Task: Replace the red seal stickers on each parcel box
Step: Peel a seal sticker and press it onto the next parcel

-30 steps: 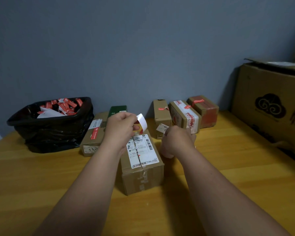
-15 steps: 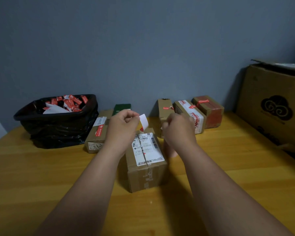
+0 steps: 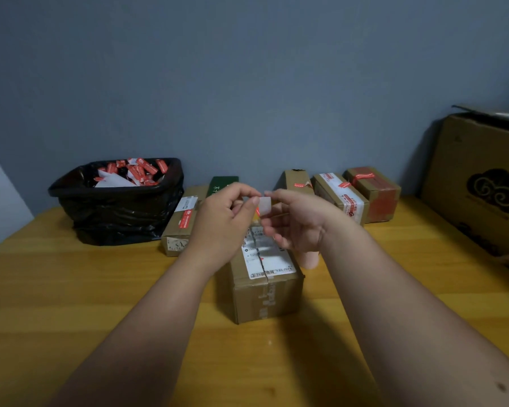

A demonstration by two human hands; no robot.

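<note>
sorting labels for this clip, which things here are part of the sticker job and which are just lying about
In the job: sticker strip pinched by left hand and right hand; front parcel; sealed parcels; bin of used stickers.

Lying about: big carton; green box.

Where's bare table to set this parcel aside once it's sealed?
Bare wood lies left of the parcel, in front of the black bin, and right of it, before the big carton. The back row of boxes is crowded.
</note>
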